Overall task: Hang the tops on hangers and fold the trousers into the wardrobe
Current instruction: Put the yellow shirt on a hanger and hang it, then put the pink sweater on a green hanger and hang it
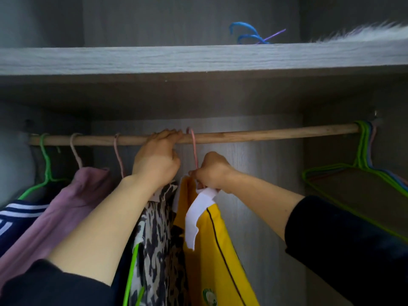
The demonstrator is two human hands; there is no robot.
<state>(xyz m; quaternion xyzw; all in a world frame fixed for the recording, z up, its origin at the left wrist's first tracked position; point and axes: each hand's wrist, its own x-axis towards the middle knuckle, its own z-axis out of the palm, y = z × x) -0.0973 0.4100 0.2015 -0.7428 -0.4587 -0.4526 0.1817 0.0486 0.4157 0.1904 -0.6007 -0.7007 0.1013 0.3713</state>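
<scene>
A wooden rail [265,134] spans the wardrobe. A yellow top with a white collar [217,246] hangs on a pink hanger [194,149] whose hook is over the rail. My right hand [213,171] pinches that hanger's neck just above the collar. My left hand [157,156] has its fingers curled over the rail, right beside the pink hook. Under the left hand hangs a black-and-white patterned top [156,235]. Further left hang a mauve top [72,199] and a navy striped top [17,215].
Several empty green, blue and pink hangers [364,155] bunch at the rail's right end. A grey shelf [198,59] lies above, holding blue and purple hangers [251,35] and a white furry item [364,34]. Bare rail runs between the yellow top and the empty hangers.
</scene>
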